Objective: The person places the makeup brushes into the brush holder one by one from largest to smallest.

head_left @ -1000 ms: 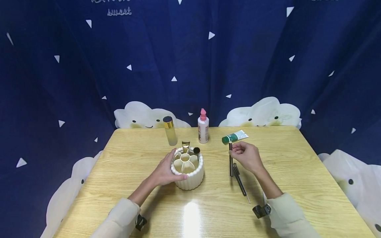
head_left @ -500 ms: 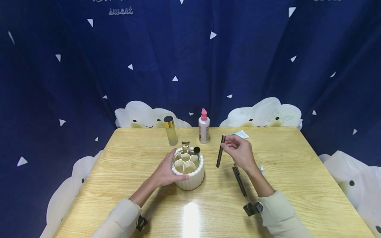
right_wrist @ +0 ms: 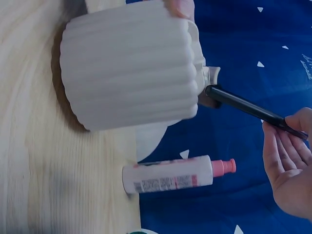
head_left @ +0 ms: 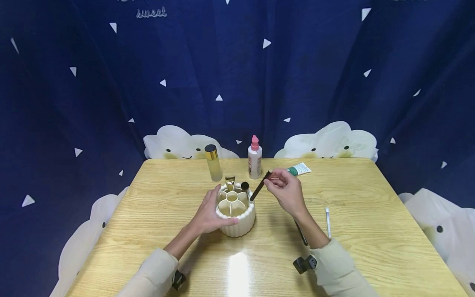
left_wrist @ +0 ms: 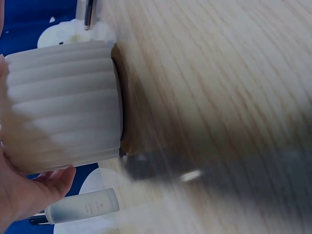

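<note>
My left hand (head_left: 209, 212) grips a white ribbed holder (head_left: 240, 226) from its left side, thumb across the front. Petal-shaped compartments surround a round middle one inside. A gold-coloured tube (head_left: 230, 181) and a dark round-tipped brush (head_left: 245, 186) stand in the back compartments. Between thumb and fingers, my right hand (head_left: 288, 193) pinches a slim black pen-like stick (head_left: 260, 186) near its upper end. The stick slants down to the left, its lower end right at the holder's right rim. In the right wrist view, that lower end (right_wrist: 210, 91) overlaps the rim beside the gold tube.
Behind the holder stand a yellowish bottle (head_left: 214, 167) with a black-and-gold cap and a white bottle (head_left: 254, 163) with a pink top. A green-and-white tube (head_left: 301, 169) lies behind my right hand. A pale stick (head_left: 328, 222) and a dark stick (head_left: 301, 234) lie near my right forearm.
My right hand has carried the black stick leftward from beside the green tube to the holder's rim, tilting it from near upright. My left hand keeps its grip on the holder.
</note>
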{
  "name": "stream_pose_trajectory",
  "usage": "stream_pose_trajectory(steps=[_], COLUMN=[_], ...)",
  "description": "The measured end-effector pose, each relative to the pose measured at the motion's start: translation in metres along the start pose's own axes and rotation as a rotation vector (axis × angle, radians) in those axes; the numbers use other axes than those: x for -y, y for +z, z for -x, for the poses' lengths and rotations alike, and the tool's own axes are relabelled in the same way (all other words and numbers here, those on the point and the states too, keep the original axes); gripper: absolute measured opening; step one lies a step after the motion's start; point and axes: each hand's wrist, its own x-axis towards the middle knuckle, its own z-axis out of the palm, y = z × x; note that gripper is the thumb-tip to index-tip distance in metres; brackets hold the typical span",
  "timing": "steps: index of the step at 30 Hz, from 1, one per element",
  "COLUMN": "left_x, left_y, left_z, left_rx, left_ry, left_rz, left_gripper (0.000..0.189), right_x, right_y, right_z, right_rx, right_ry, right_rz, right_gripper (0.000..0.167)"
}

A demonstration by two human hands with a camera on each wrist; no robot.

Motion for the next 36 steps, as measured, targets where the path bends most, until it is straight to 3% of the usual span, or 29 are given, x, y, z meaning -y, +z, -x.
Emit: stream_pose_trajectory(steps=[13,19,28,36], left_x=[0.003,0.004,0.002,0.002], left_y=[0.006,0.008,0.006,0.006], left_z=[0.000,0.000,0.000,0.000], left_rx=[-0.029,-0.038,-0.038,-0.029], left_ry=[-0.005,0.005,-0.005,-0.011], left_rz=[0.073,0.097,0.086,0.082], left_gripper=[0.126,0.124,0.125,0.125], right_x=[-0.017,-0.019,-0.035,-0.044], right_y=[0.026,0.031,0.036,0.040], right_z=[0.005,0.009,0.010,0.014], right_rx=[0.098,0.098,0.078,0.129], right_ry=[0.051,0.069,-0.062,-0.049], right_rz=[0.040,0.111,0.317,0.396], right_gripper=[0.018,0.015,0.014,0.012])
